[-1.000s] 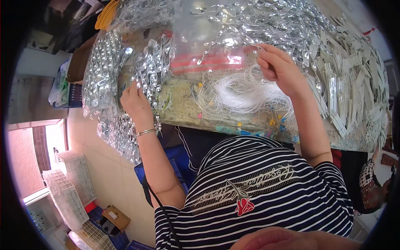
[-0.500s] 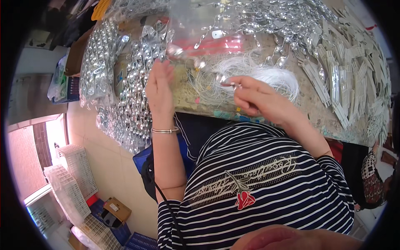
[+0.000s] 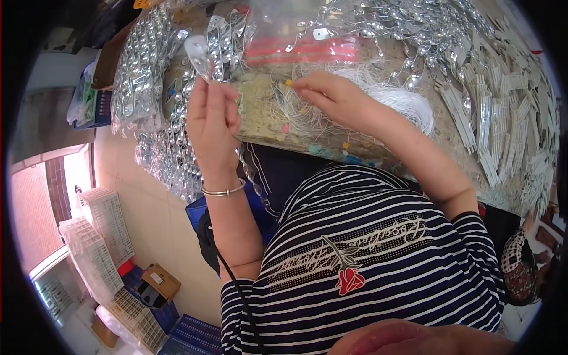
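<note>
My left hand (image 3: 213, 121), with a metal bangle at its wrist, is raised over the left part of the worktable. Its fingertips pinch the narrow end of a shiny, silvery, clear-edged drop-shaped piece (image 3: 197, 54), wide end up. A twisted silver strand (image 3: 247, 168) hangs below this hand beside the wrist; whether it joins the piece is hidden. My right hand (image 3: 331, 97) is closed, thumb and fingers together, above a loose bundle of white threads (image 3: 396, 97). What its fingertips hold, if anything, does not show.
Rows of silver twisted strands (image 3: 139, 77) hang over the table's left edge. A clear bag with a red strip (image 3: 302, 52) lies at the far side. More silver strands (image 3: 408, 29) and stacked pale strips (image 3: 497, 118) cover the right. White crates (image 3: 94, 248) stand on the floor at left.
My left hand has turned and now pinches the silvery piece upright. My right hand, which held a shiny piece near the threads, has moved slightly left and away from me.
</note>
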`<move>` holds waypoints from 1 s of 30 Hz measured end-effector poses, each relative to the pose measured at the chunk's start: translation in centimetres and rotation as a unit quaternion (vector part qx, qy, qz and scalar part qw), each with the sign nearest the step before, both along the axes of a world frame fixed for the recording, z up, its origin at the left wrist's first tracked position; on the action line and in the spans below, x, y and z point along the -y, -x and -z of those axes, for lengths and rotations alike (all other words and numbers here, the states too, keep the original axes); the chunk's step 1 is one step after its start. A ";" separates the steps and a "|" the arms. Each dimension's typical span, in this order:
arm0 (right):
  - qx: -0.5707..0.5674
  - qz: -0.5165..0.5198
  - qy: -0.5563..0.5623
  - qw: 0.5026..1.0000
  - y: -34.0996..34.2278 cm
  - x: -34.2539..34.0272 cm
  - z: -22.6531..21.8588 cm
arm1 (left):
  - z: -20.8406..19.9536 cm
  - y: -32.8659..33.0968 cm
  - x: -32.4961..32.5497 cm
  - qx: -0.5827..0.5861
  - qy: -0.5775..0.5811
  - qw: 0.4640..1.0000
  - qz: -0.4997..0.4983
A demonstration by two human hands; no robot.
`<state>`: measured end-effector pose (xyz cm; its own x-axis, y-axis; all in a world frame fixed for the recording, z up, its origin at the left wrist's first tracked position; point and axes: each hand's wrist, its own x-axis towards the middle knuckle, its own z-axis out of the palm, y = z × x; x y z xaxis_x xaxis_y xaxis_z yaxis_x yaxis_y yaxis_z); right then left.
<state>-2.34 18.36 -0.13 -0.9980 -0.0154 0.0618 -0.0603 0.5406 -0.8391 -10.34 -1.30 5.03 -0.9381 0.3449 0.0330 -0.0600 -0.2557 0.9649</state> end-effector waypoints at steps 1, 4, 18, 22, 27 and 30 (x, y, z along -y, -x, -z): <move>-0.078 -0.004 -0.063 0.995 1.5 0.0 0.9 | 0.3 -0.3 0.4 0.000 0.000 1.000 -0.002; -0.133 0.037 -0.119 0.983 5.4 0.5 2.8 | 1.4 -1.5 1.2 0.028 0.055 0.997 0.042; -0.040 0.033 -0.138 0.989 8.5 -0.3 2.5 | 4.4 -3.7 2.9 0.147 0.059 0.985 0.062; 0.119 0.080 0.101 0.985 5.8 -0.4 -2.2 | 4.6 -3.8 2.7 0.112 0.143 0.982 0.050; 0.037 0.063 0.011 0.997 5.8 -1.6 1.0 | 4.2 -4.0 1.7 0.122 0.163 0.978 0.044; -0.046 0.031 -0.104 0.993 6.7 -1.3 3.3 | 3.9 -4.3 1.3 0.110 0.210 0.971 0.041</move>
<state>-9.07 19.65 -3.46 -0.9878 0.0248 0.1538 -0.0914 0.7072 -0.7010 -6.01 -2.62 1.13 -0.8754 0.3589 -0.3238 -0.2794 0.1711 0.9448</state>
